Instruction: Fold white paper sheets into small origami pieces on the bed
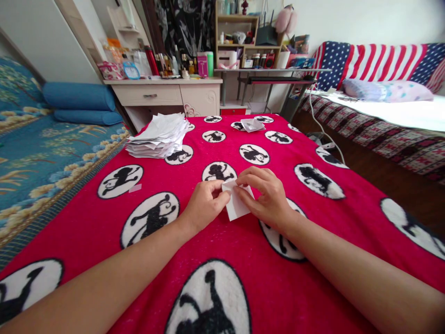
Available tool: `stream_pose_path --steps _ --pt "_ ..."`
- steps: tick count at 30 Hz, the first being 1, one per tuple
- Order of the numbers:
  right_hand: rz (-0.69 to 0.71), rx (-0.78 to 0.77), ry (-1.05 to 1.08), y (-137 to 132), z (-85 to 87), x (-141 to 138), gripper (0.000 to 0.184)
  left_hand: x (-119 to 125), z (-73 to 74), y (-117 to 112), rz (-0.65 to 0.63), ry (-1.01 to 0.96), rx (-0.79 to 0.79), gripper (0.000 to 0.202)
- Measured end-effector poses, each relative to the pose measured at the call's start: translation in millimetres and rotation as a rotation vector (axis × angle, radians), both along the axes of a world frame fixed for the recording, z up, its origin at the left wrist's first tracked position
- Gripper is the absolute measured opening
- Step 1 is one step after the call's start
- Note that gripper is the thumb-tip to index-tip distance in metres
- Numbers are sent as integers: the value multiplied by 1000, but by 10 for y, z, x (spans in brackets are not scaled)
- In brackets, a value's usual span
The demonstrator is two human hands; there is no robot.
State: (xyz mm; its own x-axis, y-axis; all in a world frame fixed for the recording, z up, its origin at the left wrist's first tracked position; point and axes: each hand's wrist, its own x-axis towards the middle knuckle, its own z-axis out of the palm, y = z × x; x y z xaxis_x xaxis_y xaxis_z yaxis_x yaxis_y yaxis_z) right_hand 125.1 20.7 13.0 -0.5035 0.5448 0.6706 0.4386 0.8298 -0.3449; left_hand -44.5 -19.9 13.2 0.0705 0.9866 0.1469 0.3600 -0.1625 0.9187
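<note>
A small folded white paper lies on the red blanket with black-and-white monkey circles. My left hand pinches its left edge with curled fingers. My right hand presses on its top right part, fingers bent over it. Both hands meet at the paper in the middle of the view. Farther back at the left sits a stack of white paper sheets. A folded paper piece rests near the blanket's far edge.
A blue patterned bed with blue pillows lies at the left. A white dresser crowded with bottles stands behind, beside a desk with shelves. A bed with a flag cover is at the right. A small paper scrap lies on the blanket.
</note>
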Motion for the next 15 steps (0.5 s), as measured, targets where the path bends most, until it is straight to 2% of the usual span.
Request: stream_pose_path --steps 8,15 --pt "14 -83 112 -15 12 7 8 -8 -33 7 -1 107 49 24" --pt "27 7 92 -30 3 4 9 -35 -42 32 56 129 35 31"
